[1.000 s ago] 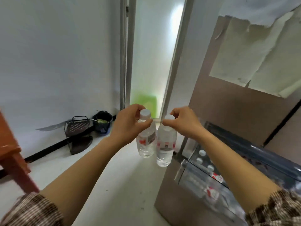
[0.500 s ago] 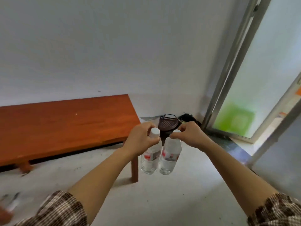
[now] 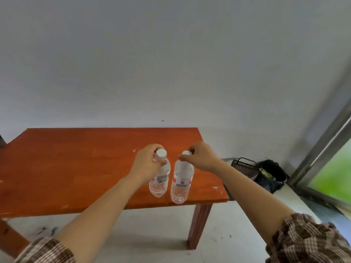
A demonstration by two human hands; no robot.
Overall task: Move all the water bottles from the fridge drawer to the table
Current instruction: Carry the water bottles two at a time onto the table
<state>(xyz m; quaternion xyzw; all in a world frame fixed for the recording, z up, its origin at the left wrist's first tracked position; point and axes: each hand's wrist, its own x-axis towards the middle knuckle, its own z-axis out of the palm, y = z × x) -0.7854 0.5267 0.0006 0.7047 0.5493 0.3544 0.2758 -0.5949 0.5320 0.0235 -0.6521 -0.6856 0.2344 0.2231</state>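
Left grip (image 3: 146,166) clamped on left bottle (image 3: 160,182); right grip (image 3: 203,158) clamped on right bottle (image 3: 181,181); over surface (image 3: 66,168); basket (image 3: 243,165), black bag (image 3: 273,177) at 3 o'clock

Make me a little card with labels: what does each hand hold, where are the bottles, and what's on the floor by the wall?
Left hand: grips the left water bottle at its neck
Right hand: pinches the right water bottle at its cap
Bottles: upright, side by side, over the near right corner of the wooden table; resting or not, cannot tell
Floor by wall: black basket, dark bag
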